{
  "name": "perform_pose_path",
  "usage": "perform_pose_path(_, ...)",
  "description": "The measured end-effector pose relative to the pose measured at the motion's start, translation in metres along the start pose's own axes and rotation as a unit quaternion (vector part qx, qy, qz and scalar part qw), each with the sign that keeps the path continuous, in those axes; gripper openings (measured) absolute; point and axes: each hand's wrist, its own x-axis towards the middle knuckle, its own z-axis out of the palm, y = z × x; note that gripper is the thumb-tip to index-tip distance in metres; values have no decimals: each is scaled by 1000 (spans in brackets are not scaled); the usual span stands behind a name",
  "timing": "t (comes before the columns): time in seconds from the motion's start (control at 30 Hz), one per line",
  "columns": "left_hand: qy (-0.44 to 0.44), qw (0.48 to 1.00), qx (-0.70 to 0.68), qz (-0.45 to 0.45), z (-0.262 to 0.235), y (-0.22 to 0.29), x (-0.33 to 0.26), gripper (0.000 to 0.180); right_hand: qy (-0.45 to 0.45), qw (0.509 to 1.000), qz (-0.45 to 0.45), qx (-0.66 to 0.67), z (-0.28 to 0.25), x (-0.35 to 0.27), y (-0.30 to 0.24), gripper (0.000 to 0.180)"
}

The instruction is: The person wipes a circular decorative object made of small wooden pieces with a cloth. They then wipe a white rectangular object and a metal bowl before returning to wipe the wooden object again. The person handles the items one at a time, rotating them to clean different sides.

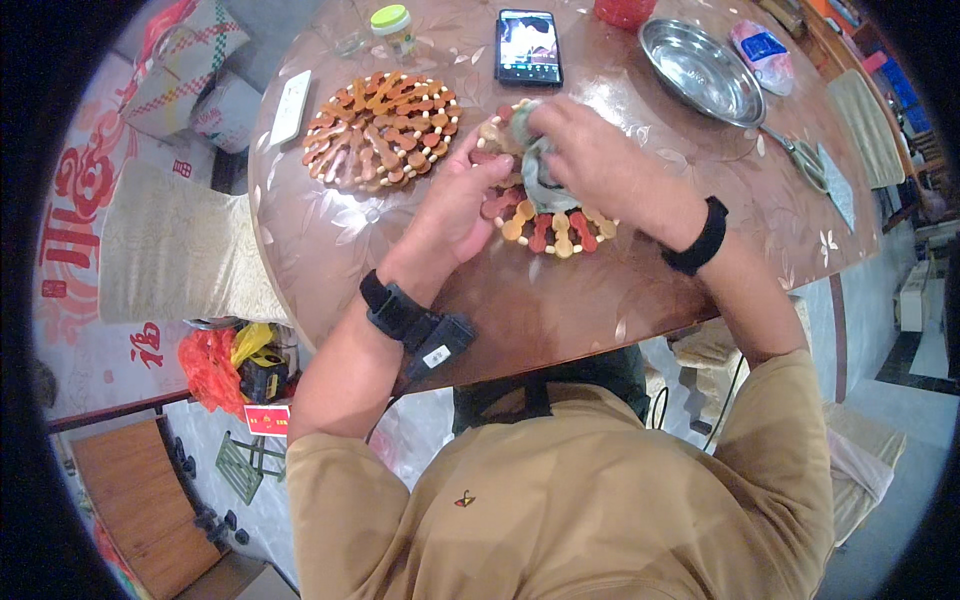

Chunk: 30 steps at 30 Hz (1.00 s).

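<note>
The right hand (590, 160) presses a grey cloth (540, 175) onto the wooden trivet (545, 225) below the phone (528, 47), the left hand (455, 215) flat steadying its edge; mid-wipe, seemingly, uncovered beads next.

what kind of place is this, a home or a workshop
Most likely a home dining area. A round table with a glossy flowered cover holds a steel bowl, a phone and wooden trivets, and cushioned chairs stand around it on a tiled floor.
</note>
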Motion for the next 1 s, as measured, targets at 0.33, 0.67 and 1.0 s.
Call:
perform_pose_path(0.33, 54, 998, 13, -5, 9, 5, -1, 35, 5, 997, 16, 78, 4, 18, 24, 18)
perform_pose_path(0.67, 76, 997, 26, 4, 15, 5, -2, 35, -44, 997, 69, 2, -30, -23, 45, 23)
perform_pose_path(1.0, 74, 997, 32, 17, 9, 4, -1, 41, -43, 998, 23, 46, -20, -6, -1, 19)
